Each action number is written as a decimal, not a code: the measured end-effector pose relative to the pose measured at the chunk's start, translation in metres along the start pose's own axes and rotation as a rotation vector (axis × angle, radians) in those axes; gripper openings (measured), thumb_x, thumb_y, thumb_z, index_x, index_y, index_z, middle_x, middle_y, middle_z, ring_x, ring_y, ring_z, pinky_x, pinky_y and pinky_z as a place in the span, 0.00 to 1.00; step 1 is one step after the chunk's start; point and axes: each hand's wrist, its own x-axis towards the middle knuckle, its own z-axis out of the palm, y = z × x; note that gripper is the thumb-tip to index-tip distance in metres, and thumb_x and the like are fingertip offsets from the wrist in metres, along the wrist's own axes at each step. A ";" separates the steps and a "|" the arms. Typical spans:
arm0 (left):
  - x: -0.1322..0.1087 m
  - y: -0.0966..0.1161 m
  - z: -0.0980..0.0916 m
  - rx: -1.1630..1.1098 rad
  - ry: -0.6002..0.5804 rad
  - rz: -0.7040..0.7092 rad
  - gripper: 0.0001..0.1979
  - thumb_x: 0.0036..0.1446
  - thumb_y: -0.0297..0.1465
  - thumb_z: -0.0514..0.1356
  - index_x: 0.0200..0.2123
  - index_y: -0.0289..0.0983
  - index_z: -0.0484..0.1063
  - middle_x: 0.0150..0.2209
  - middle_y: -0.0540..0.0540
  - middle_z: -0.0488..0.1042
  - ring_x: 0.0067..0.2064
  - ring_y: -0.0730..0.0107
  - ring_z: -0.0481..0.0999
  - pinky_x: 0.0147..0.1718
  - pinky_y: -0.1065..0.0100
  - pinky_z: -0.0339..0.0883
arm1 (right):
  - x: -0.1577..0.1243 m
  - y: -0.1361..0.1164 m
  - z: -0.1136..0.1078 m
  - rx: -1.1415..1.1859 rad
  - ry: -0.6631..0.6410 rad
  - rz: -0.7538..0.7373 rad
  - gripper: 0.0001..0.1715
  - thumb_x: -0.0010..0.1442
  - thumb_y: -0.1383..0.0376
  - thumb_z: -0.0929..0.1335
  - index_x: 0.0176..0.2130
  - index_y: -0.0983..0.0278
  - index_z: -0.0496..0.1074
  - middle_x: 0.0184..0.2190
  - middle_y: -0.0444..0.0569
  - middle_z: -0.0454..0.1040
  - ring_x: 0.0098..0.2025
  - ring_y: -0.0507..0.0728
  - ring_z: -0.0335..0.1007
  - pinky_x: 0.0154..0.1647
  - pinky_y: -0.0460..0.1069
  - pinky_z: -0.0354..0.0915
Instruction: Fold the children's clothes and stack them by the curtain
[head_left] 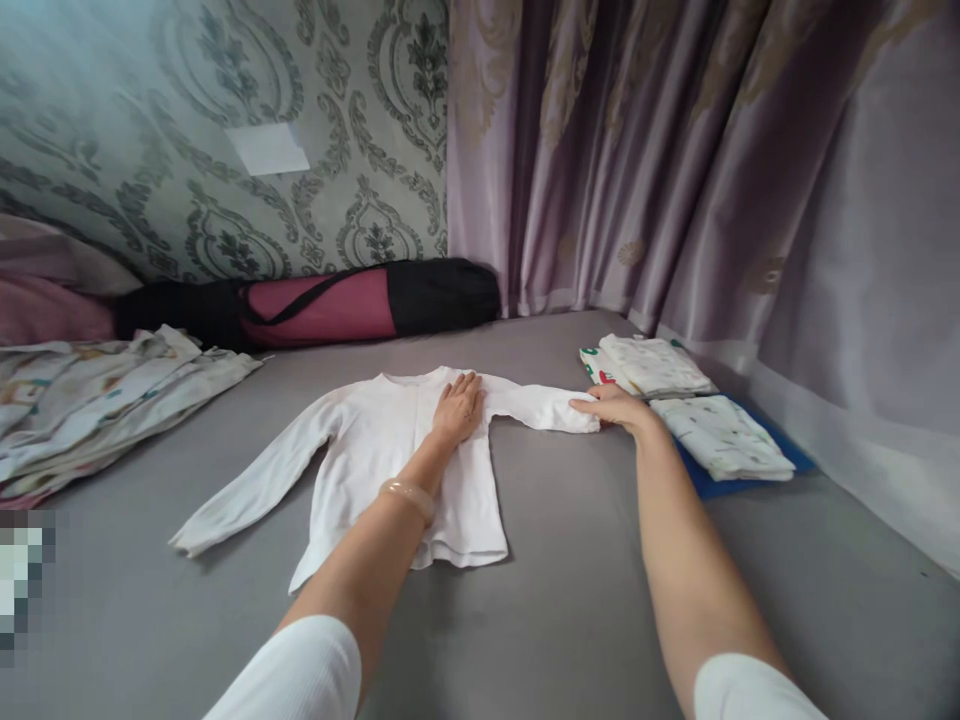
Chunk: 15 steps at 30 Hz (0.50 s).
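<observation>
A small white long-sleeved shirt point(382, 440) lies spread on the grey sheet, its neckline toward the wall. My left hand point(459, 408) rests flat on the upper chest near the shoulder on the right, fingers extended and holding nothing. With thumb and fingers, my right hand point(613, 408) pinches the cuff end of the sleeve on the right, which is stretched out sideways. The other sleeve slants down to the left, untouched. A bangle is on my left wrist.
Folded patterned clothes point(727, 437) sit at the right, partly on a blue item point(780, 440). Crumpled patterned cloth point(112, 400) lies at the left. A maroon and black bag point(322, 308) lies along the wall, beside purple curtains point(600, 150).
</observation>
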 end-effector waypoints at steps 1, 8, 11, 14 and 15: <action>0.000 0.000 0.000 0.011 -0.008 0.000 0.25 0.68 0.36 0.41 0.64 0.35 0.57 0.68 0.40 0.55 0.69 0.57 0.50 0.66 0.52 0.45 | 0.001 -0.001 0.001 0.006 0.047 -0.020 0.16 0.54 0.58 0.71 0.23 0.63 0.65 0.16 0.39 0.63 0.19 0.49 0.59 0.19 0.43 0.52; 0.001 0.005 0.000 0.090 -0.073 -0.027 0.30 0.68 0.44 0.39 0.67 0.35 0.53 0.69 0.38 0.51 0.70 0.49 0.47 0.65 0.44 0.41 | -0.001 -0.007 -0.003 0.260 0.168 -0.035 0.16 0.59 0.63 0.67 0.47 0.65 0.69 0.28 0.45 0.74 0.23 0.50 0.68 0.20 0.42 0.61; 0.002 0.007 0.001 0.116 -0.068 -0.054 0.34 0.67 0.48 0.37 0.68 0.34 0.52 0.69 0.38 0.50 0.70 0.48 0.47 0.65 0.45 0.41 | -0.010 -0.006 -0.013 0.269 0.167 0.013 0.17 0.61 0.65 0.66 0.51 0.66 0.69 0.24 0.43 0.73 0.19 0.49 0.66 0.19 0.42 0.60; 0.004 0.007 0.002 0.140 -0.077 -0.090 0.35 0.66 0.49 0.36 0.68 0.35 0.50 0.69 0.40 0.50 0.70 0.52 0.46 0.66 0.47 0.40 | -0.013 -0.003 -0.014 0.215 0.164 0.108 0.18 0.62 0.66 0.66 0.51 0.69 0.70 0.22 0.42 0.71 0.18 0.49 0.65 0.19 0.43 0.61; 0.004 0.007 0.003 0.146 -0.083 -0.098 0.35 0.66 0.50 0.35 0.68 0.36 0.49 0.69 0.41 0.50 0.70 0.53 0.46 0.66 0.48 0.40 | -0.011 -0.002 -0.012 0.174 0.165 0.135 0.18 0.62 0.67 0.65 0.52 0.69 0.70 0.22 0.43 0.72 0.18 0.49 0.66 0.20 0.43 0.62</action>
